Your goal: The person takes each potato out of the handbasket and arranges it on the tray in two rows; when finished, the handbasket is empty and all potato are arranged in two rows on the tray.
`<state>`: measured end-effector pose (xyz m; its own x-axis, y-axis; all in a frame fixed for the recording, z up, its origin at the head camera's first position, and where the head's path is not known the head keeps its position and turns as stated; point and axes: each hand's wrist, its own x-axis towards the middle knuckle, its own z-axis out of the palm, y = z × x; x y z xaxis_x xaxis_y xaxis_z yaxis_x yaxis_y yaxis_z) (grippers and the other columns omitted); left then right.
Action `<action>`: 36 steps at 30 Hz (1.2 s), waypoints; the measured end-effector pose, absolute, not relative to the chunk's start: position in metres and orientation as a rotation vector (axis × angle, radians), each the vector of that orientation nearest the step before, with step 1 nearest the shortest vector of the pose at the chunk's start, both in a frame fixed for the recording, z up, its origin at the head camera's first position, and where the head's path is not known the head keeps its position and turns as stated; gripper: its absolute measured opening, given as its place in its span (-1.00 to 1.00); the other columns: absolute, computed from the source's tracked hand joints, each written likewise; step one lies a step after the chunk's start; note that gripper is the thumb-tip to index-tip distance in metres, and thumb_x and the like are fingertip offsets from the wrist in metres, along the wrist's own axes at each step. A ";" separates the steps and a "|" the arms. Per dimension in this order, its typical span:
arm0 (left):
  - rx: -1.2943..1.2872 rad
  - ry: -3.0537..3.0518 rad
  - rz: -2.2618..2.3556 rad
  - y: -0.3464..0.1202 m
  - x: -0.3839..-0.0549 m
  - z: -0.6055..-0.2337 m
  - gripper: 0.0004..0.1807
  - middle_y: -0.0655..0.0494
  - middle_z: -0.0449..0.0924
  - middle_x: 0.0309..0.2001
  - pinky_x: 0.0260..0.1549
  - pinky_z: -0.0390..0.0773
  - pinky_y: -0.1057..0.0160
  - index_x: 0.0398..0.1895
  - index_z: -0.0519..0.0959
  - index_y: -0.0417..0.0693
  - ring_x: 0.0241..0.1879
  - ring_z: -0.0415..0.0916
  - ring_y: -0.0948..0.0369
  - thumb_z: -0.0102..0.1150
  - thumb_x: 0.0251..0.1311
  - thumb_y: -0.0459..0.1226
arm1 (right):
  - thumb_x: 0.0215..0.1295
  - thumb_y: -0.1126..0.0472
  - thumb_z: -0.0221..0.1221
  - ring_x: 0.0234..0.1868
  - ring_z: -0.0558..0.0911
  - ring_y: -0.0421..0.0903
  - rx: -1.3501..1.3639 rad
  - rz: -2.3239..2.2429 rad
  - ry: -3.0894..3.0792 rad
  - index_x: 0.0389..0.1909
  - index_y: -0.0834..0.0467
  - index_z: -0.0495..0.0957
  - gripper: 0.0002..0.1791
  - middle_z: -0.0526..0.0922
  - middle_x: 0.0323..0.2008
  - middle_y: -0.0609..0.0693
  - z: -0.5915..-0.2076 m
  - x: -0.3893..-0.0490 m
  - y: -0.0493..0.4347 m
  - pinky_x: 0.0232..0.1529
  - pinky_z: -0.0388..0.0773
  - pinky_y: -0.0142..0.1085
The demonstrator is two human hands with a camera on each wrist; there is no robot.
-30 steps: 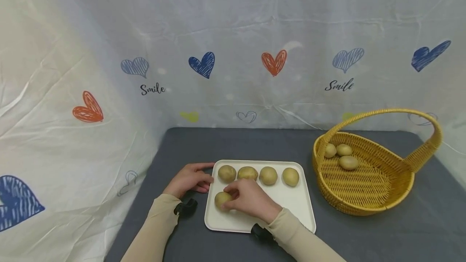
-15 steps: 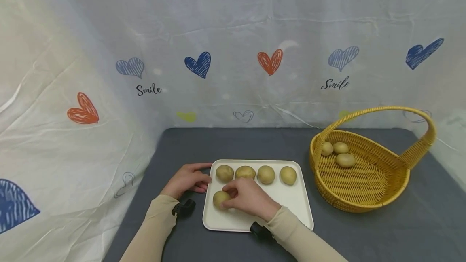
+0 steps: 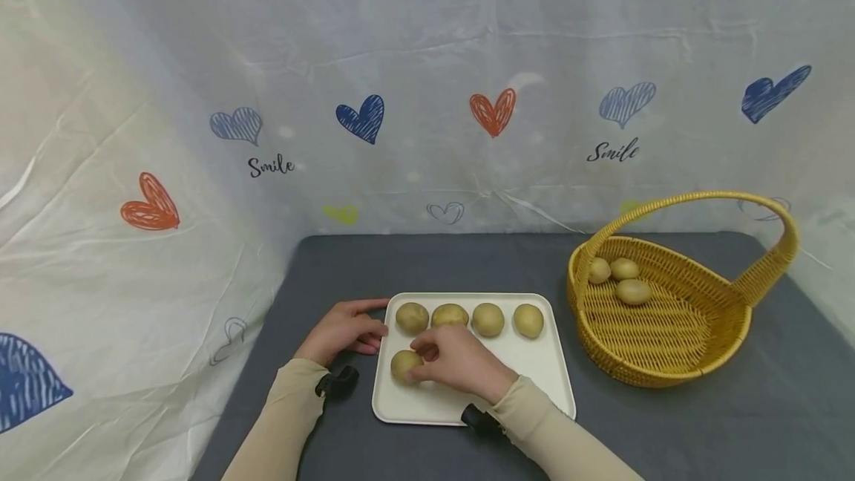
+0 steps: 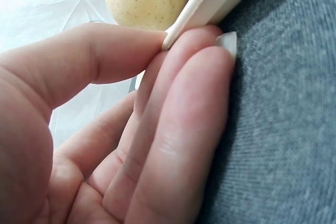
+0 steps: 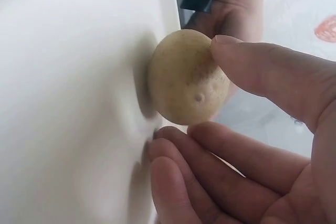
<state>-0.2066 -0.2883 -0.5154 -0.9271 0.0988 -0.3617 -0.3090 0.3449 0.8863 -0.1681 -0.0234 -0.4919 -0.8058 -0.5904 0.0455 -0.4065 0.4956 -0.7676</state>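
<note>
A white rectangular tray (image 3: 508, 388) lies on the dark cloth. My left hand (image 3: 341, 334) is at its left side; in the left wrist view the thumb and fingers pinch the tray rim (image 4: 184, 17). Over the tray's front left part, my right hand (image 3: 461, 364) holds a round yellow-brown potato (image 3: 404, 367) between thumb and fingers. That potato (image 5: 184, 80) rests against the tray surface in the right wrist view. Behind it, several potatoes form a row along the far side, from the left one (image 3: 412, 318) to the right one (image 3: 528, 321). My right hand partly covers the second one.
To the right of the tray stands a yellow wicker basket (image 3: 668, 340) with a tall arched handle (image 3: 701, 197). Three potatoes (image 3: 633, 292) lie at its left end. A white curtain (image 3: 414, 43) with printed hearts hangs behind the table.
The whole head view has shifted slightly. Both hands, the tray and the potatoes keep nearly the same places relative to each other.
</note>
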 end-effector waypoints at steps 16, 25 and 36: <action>-0.177 2.311 1.549 -0.293 -0.206 -0.518 -0.26 -0.06 0.80 -0.31 -0.29 0.84 0.17 0.51 0.55 0.13 -0.36 0.77 0.15 0.51 0.22 -0.20 | 0.25 -0.02 0.56 -0.05 0.77 -0.10 -0.718 -1.175 2.605 0.10 0.12 0.79 -0.53 0.83 -0.05 -0.02 -0.449 -0.163 0.071 0.02 0.75 -0.22; -0.149 2.307 1.521 -0.288 -0.210 -0.516 -0.24 -0.06 0.80 -0.32 -0.28 0.84 0.16 0.54 0.52 0.09 -0.36 0.77 0.15 0.52 0.23 -0.19 | 0.30 -0.08 0.52 -0.08 0.78 -0.23 -0.609 -1.114 2.719 0.02 0.00 0.80 -0.64 0.84 -0.10 -0.15 -0.413 -0.151 0.180 -0.04 0.75 -0.34; -0.183 2.293 1.504 -0.287 -0.210 -0.517 -0.21 -0.06 0.81 -0.27 -0.26 0.85 0.15 0.56 0.51 0.12 -0.34 0.79 0.13 0.54 0.23 -0.17 | 0.33 -0.20 0.47 0.17 0.75 -0.02 -0.325 -1.101 2.787 0.27 0.03 0.72 -0.40 0.82 0.14 0.02 -0.410 -0.194 0.273 0.20 0.72 -0.04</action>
